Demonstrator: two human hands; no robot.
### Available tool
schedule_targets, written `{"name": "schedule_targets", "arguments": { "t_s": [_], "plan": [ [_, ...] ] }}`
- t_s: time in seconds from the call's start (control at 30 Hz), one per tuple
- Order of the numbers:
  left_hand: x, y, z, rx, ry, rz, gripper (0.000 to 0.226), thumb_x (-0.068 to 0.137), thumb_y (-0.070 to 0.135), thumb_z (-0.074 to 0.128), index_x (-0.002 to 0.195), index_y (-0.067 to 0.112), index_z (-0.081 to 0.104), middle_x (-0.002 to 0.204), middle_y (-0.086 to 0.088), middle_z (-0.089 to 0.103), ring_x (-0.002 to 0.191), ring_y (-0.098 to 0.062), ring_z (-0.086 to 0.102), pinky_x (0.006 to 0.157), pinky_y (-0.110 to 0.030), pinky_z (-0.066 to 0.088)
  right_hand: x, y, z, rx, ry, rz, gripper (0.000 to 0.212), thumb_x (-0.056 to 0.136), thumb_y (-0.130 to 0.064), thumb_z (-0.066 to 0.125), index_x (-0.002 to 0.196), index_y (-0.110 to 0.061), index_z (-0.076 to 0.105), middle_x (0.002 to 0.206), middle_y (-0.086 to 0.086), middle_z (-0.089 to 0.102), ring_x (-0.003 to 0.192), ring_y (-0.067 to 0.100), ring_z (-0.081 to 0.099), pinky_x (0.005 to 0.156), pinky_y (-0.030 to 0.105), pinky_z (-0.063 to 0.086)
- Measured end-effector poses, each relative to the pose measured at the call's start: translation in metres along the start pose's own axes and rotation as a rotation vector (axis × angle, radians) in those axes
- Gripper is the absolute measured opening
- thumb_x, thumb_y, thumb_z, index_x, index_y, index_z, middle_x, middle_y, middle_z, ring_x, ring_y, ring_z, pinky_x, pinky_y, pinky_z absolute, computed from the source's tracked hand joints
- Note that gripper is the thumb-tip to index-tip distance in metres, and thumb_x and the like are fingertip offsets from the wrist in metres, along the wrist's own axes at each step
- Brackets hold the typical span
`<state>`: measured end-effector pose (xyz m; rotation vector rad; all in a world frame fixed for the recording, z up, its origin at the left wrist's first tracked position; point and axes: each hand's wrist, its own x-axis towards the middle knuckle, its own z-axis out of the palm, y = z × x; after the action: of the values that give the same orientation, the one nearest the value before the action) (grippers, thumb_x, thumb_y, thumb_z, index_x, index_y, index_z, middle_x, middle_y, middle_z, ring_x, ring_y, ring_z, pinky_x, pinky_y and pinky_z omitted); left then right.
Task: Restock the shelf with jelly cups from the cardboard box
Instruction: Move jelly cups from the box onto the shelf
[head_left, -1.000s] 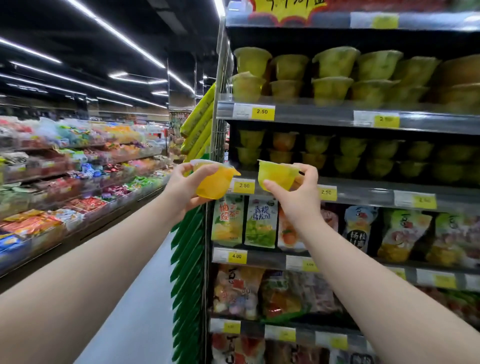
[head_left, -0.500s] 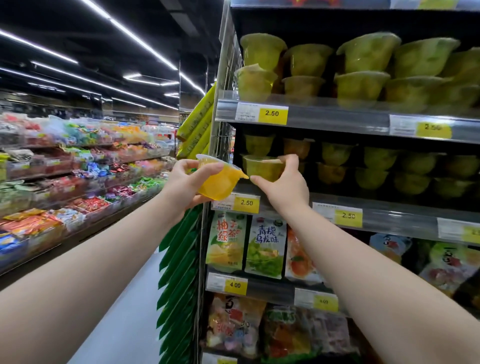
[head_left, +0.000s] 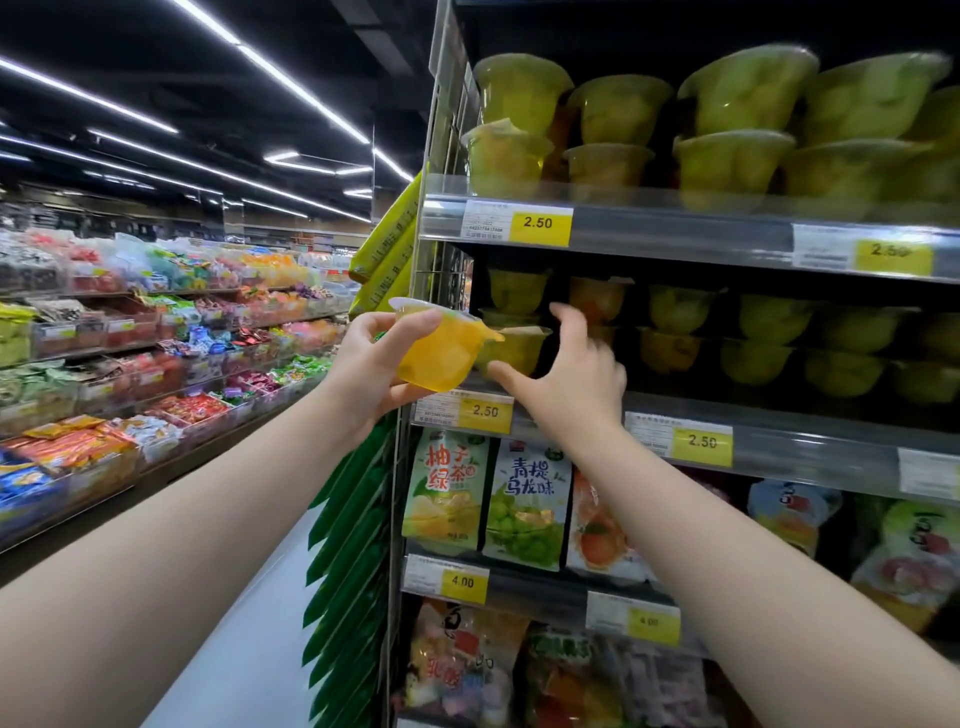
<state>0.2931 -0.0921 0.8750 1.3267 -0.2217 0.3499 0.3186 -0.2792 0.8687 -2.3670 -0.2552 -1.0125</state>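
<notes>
Orange and tilted, just before the shelf (head_left: 810, 453): clasps a jelly cup (head_left: 439, 349) in the left hand (head_left: 363, 366), grip curled round it. Spreads the grip of the right hand (head_left: 574, 379) wide, empty, beside a yellow cup (head_left: 517, 349) on that shelf.

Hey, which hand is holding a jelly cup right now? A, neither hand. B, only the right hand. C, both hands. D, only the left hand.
D: the left hand grips a yellow jelly cup in front of the shelf, while the right hand is spread open beside a shelved cup, its fingers curled round nothing.
</notes>
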Motion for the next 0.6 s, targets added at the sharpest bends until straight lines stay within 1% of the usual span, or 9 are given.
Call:
{"name": "schedule_targets", "arguments": {
  "t_s": [0.03, 0.1, 0.17, 0.2, 0.27, 0.33, 0.43, 0.53, 0.6],
  "plan": [
    [0.000, 0.000, 0.004, -0.004, -0.018, 0.005, 0.089, 0.055, 0.048, 0.084, 0.126, 0.014, 0.041, 0.113, -0.007, 0.055, 0.092, -0.022, 0.067, 0.055, -0.025, 0.055, -0.004, 0.002, -0.004, 0.044, 0.068, -0.035, 0.068, 0.082, -0.055, 0.064, 0.137, -0.024, 0.038, 0.130, -0.001, 0.053, 0.123, 0.024, 0.044, 0.100, 0.040, 0.031],
    [-0.002, 0.000, 0.014, -0.025, -0.052, 0.015, 0.079, 0.062, 0.042, 0.082, 0.124, 0.014, 0.041, 0.114, -0.008, 0.054, 0.091, -0.021, 0.066, 0.053, -0.024, 0.055, -0.014, 0.005, -0.015, 0.222, 0.142, -0.106, 0.043, 0.087, -0.044, 0.063, 0.123, -0.022, 0.052, 0.113, -0.005, 0.059, 0.109, 0.016, 0.051, 0.092, 0.033, 0.039],
    [-0.003, -0.002, 0.025, -0.078, -0.111, 0.023, 0.074, 0.067, 0.037, 0.080, 0.124, 0.012, 0.040, 0.118, -0.012, 0.055, 0.091, -0.022, 0.066, 0.054, -0.024, 0.055, -0.026, 0.002, -0.026, 0.430, 0.012, -0.079, 0.026, 0.087, -0.044, 0.065, 0.103, -0.025, 0.060, 0.090, -0.010, 0.063, 0.086, 0.005, 0.057, 0.075, 0.024, 0.048],
    [-0.005, -0.003, 0.032, -0.099, -0.138, 0.032, 0.073, 0.067, 0.036, 0.077, 0.125, 0.012, 0.039, 0.119, -0.014, 0.055, 0.092, -0.023, 0.067, 0.055, -0.024, 0.055, -0.032, 0.000, -0.031, 0.514, -0.081, -0.046, 0.023, 0.085, -0.045, 0.067, 0.097, -0.026, 0.062, 0.085, -0.012, 0.064, 0.079, 0.001, 0.059, 0.068, 0.019, 0.049],
    [-0.007, -0.004, 0.044, -0.103, -0.171, 0.068, 0.075, 0.066, 0.034, 0.074, 0.127, 0.010, 0.037, 0.119, -0.013, 0.056, 0.091, -0.020, 0.068, 0.060, -0.026, 0.056, -0.038, -0.003, -0.037, 0.657, -0.184, 0.014, 0.022, 0.081, -0.043, 0.071, 0.095, -0.029, 0.061, 0.088, -0.014, 0.066, 0.078, -0.007, 0.062, 0.062, 0.009, 0.047],
    [-0.009, -0.005, 0.054, -0.097, -0.209, 0.107, 0.080, 0.066, 0.035, 0.075, 0.130, 0.007, 0.036, 0.115, -0.011, 0.057, 0.088, -0.017, 0.069, 0.065, -0.028, 0.056, -0.040, -0.001, -0.041, 0.769, -0.204, 0.072, 0.031, 0.081, -0.041, 0.072, 0.106, -0.026, 0.061, 0.097, -0.015, 0.067, 0.082, -0.011, 0.063, 0.063, 0.005, 0.046],
    [-0.010, -0.003, 0.059, 0.037, -0.272, 0.176, 0.086, 0.058, 0.054, 0.075, 0.125, 0.012, 0.042, 0.111, -0.008, 0.058, 0.093, -0.018, 0.065, 0.074, -0.032, 0.054, -0.040, 0.001, -0.050, 0.803, -0.182, 0.117, 0.046, 0.080, -0.039, 0.073, 0.119, -0.020, 0.058, 0.105, -0.014, 0.066, 0.088, -0.008, 0.062, 0.064, 0.005, 0.047],
    [-0.004, -0.002, 0.058, 0.251, -0.255, 0.314, 0.056, 0.069, 0.063, 0.062, 0.111, 0.028, 0.051, 0.109, 0.002, 0.060, 0.100, -0.014, 0.061, 0.086, -0.034, 0.052, -0.039, 0.008, -0.055, 0.784, -0.052, 0.117, 0.042, 0.078, -0.033, 0.077, 0.113, -0.022, 0.057, 0.100, -0.017, 0.064, 0.086, -0.010, 0.061, 0.067, 0.006, 0.048],
    [0.007, -0.005, 0.054, 0.398, -0.155, 0.413, 0.038, 0.089, 0.049, 0.056, 0.119, 0.027, 0.053, 0.117, 0.004, 0.059, 0.109, -0.010, 0.057, 0.101, -0.038, 0.046, -0.037, 0.014, -0.057, 0.762, 0.033, 0.129, 0.042, 0.077, -0.032, 0.078, 0.112, -0.025, 0.055, 0.096, -0.021, 0.062, 0.082, -0.013, 0.060, 0.067, 0.005, 0.047]
  ]
}}
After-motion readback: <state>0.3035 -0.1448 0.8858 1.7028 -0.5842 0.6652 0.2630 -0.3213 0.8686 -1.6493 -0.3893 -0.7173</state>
